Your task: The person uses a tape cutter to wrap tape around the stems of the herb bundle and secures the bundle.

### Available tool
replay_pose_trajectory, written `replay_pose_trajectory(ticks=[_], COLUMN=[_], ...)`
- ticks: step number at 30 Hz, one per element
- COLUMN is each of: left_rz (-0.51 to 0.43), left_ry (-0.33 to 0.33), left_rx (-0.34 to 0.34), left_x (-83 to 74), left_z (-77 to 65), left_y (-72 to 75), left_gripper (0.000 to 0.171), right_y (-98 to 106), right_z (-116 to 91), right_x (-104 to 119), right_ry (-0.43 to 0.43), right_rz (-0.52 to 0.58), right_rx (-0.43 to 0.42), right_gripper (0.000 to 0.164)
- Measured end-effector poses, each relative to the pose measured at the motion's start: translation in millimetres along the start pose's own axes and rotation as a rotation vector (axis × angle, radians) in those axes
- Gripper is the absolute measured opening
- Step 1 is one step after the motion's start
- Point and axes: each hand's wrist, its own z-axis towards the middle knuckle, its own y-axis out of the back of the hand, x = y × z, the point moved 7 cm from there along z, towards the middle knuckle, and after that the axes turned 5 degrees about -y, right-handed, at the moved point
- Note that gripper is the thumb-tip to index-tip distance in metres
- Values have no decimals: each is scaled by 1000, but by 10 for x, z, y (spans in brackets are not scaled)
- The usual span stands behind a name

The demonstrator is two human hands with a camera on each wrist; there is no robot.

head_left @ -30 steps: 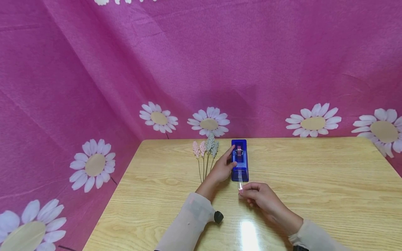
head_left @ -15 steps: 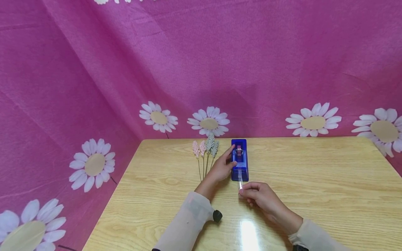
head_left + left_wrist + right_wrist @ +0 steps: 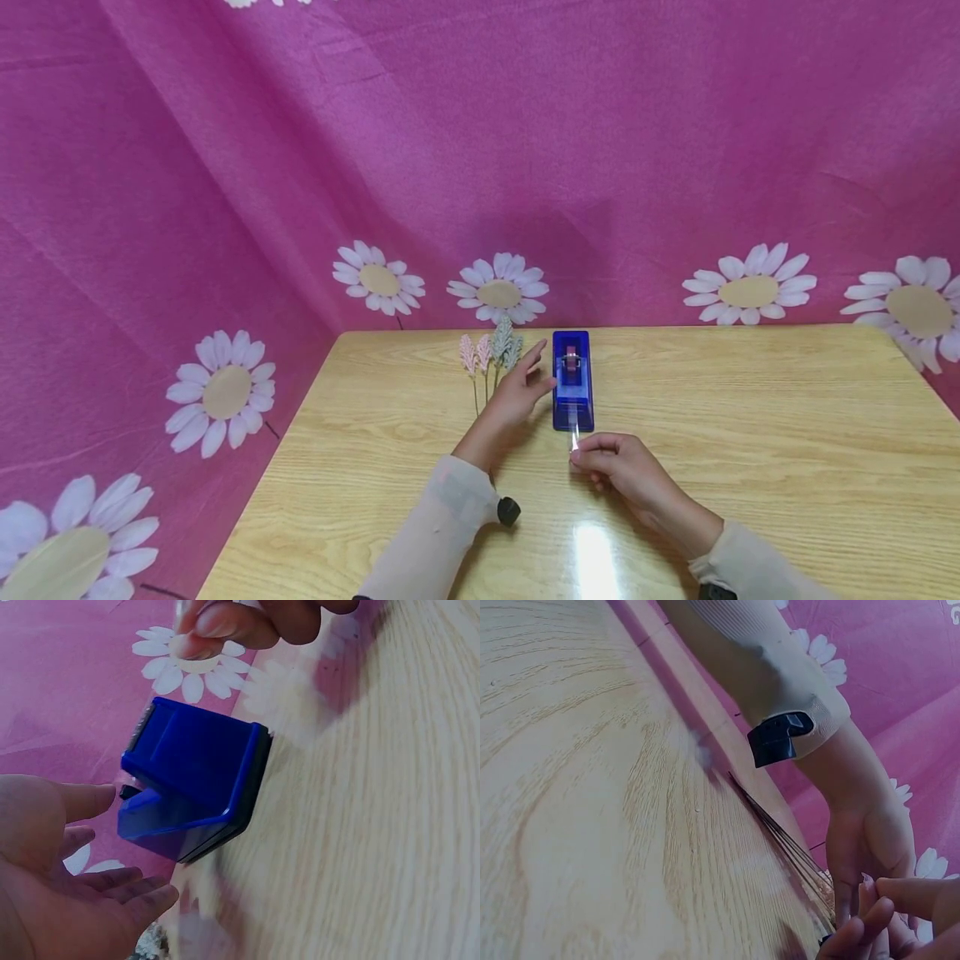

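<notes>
A blue tape dispenser (image 3: 573, 387) stands near the back of the wooden table, a strip of clear tape (image 3: 574, 437) reaching from its front towards me. My right hand (image 3: 630, 471) pinches the tape's free end between thumb and forefinger. Left of the dispenser is my left hand (image 3: 516, 396), its fingers extended and thumb apart from the others. The left wrist view shows a gap between that left hand (image 3: 67, 877) and the dispenser (image 3: 191, 776). In the right wrist view a bit of tape (image 3: 867, 880) sticks up at the right hand's fingertips.
Pink artificial flower sprigs (image 3: 468, 354) and grey-green ones (image 3: 502, 340) lie left of the dispenser, partly behind the left hand and forearm. Their thin stems (image 3: 776, 832) point towards me. A pink daisy-print cloth (image 3: 637, 167) hangs behind the table (image 3: 750, 417).
My left hand has let go of the dispenser and drawn off to the left, its fingers spreading. The right hand stays at the tape's end, almost still.
</notes>
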Motion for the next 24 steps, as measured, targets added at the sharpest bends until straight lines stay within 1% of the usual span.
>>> replay_pose_trajectory(ticks=[1,6,9,12,16,21,24], left_rz=[-3,-16,-15,2,44,88,99], left_ry=[4,-20,-16,-26,-43,-34,-34], left_rx=[2,-15,-32,-42,-55,-74,-86], left_x=[-2,-30,-42,-55,-72,-62,-42], left_z=[-13,-49,-85,-119,-166,-245,-297], left_y=[18,117,178,230,318,434,490], left_gripper=[66,66,67,67,67,68,68], right_y=[1,9,9,6,8,16,16], right_z=[-2,-11,-19,-28,-33,-33,-34], right_x=[1,3,8,15,25,26,26], right_ry=[0,-6,-5,-1,3,-1,-1], right_rz=[-2,1,-6,-11,-5,-10,-12], right_rx=[0,-1,2,10,15,3,1], right_gripper=[8,8,11,15,16,14,13])
